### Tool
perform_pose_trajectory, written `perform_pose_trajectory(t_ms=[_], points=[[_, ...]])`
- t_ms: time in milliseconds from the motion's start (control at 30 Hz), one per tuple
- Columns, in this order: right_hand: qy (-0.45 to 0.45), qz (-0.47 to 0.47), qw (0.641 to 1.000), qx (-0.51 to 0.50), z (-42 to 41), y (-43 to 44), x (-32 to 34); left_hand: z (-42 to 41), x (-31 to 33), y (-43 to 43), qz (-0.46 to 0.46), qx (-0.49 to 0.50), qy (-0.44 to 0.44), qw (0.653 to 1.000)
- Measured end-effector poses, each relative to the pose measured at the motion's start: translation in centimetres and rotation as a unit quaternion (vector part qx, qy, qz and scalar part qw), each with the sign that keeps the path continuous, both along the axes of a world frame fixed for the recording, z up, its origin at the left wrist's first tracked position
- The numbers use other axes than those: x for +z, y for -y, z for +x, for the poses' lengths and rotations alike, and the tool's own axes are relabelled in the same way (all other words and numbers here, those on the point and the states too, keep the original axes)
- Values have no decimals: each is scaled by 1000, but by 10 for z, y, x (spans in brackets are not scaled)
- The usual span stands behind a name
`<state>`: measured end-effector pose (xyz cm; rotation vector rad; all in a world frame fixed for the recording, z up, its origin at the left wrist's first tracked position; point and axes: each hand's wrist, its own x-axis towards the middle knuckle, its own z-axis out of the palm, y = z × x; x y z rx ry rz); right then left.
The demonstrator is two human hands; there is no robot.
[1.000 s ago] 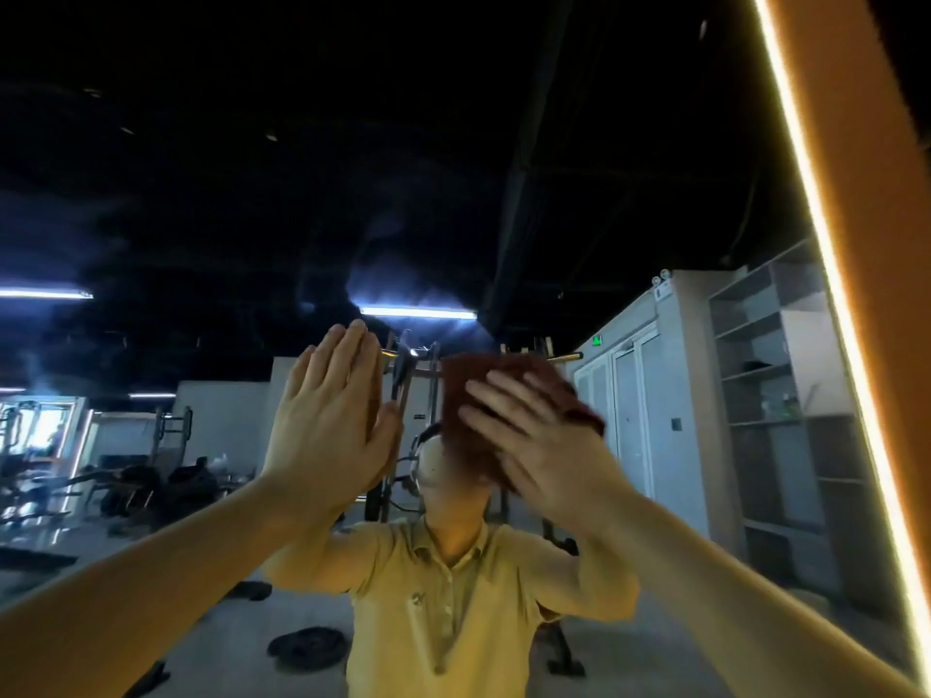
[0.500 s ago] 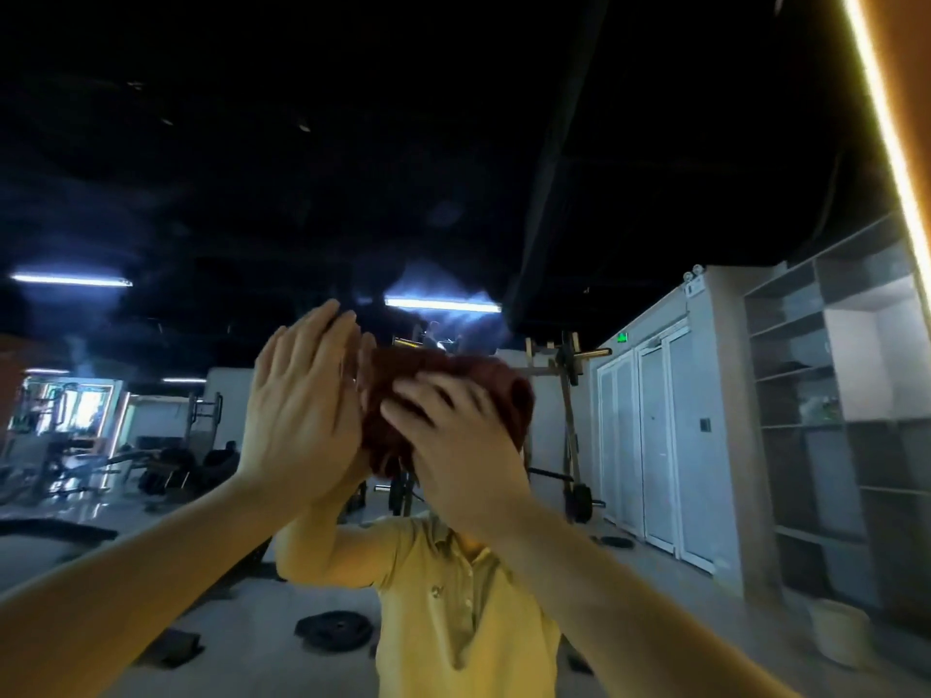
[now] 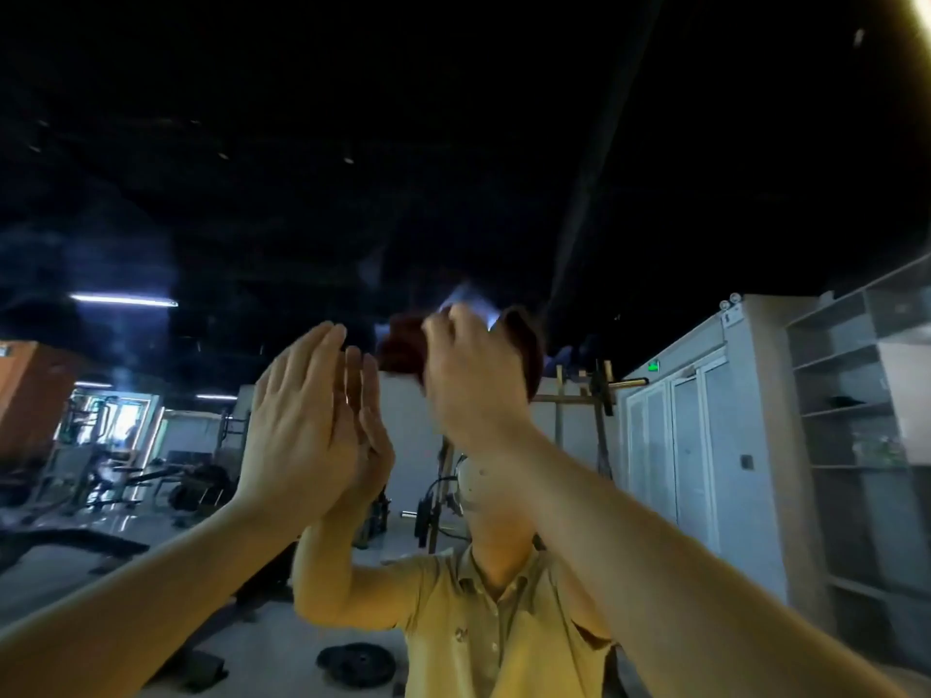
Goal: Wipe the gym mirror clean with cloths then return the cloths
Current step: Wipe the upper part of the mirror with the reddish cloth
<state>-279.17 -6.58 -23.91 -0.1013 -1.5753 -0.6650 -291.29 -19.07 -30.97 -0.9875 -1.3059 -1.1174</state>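
A dark red cloth [image 3: 398, 347] on the gym mirror [image 3: 504, 168]
The right grip [image 3: 473, 380] curls round it; the left grip [image 3: 302, 420], released and flat, touches the glass just beside.

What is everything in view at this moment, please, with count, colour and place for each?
mirror: one, fills the view, reflecting the gym
cloth: one, dark red, high centre, against the glass
light tubes: at least three, white, reflected left
exit sign: one, green, reflected right of centre
cabinet: one, white, reflected right
shelving unit: one, grey, reflected far right
weight plate: one, black, reflected floor, bottom centre
shirt: one, yellow, reflected bottom centre
left hand: one, flat on the glass, left of the cloth
right hand: one, blurred, grips the cloth
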Motion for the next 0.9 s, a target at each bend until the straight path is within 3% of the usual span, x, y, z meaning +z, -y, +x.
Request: perform_pose_trajectory(t_ms=[67, 133, 200, 267, 333, 467, 600, 733, 800, 900], points=[[168, 75, 983, 8, 2, -4, -55, 1, 0, 2, 13, -13, 45, 999], [266, 164, 949, -28, 20, -18, -61, 0, -5, 1, -26, 27, 45, 998], [191, 181, 963, -58, 32, -30, -23, -3, -11, 2, -74, 76, 39, 994], [14, 63, 996, -66, 37, -34, 35, -8, -17, 8, -118, 100, 44, 987], [-92, -52, 989, -99, 32, -27, 82, -14, -22, 15, -167, 106, 41, 979], [-7, -50, 995, -89, -31, 12, 84, -24, -31, 36, -178, 74, 47, 980], [123, 41, 985, -109, -72, 32, -7, -28, -44, 54, -54, 54, 94, 993], [278, 169, 931, -163, -55, 17, -109, -19, -55, 56, -49, 32, 95, 994], [268, 177, 929, -182, -28, -2, -119, -8, -58, 49, -77, 41, 84, 993], [149, 64, 971, -177, 32, -39, -91, 9, -67, 30, -117, 78, 59, 988]])
